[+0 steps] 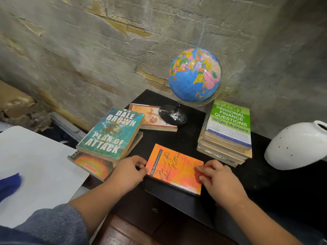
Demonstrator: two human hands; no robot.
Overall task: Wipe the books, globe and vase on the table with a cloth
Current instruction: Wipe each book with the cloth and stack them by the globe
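So the orange book [174, 167] is lying flat near the front edge of the black desk [185, 138], cover up. The left hand [129, 169] has its fingers curled against the book's spine side, holding it there. The right hand [219, 181] is bent over a red cloth [203, 172] and grips it against the right end of the cover.

Behind that, the globe [194, 75] stands upright on its black base, which partly sits on a pale book [152, 117]. On the left, the teal Dale Brown paperback [111, 133] lies on top of 1 other book [92, 165]. On the right there's a stack of books [228, 138] with the green finance one on top.

The only container is the white vase [297, 147] at the far right, tilted over. Its mouth is dark, so I can't tell if anything's inside.
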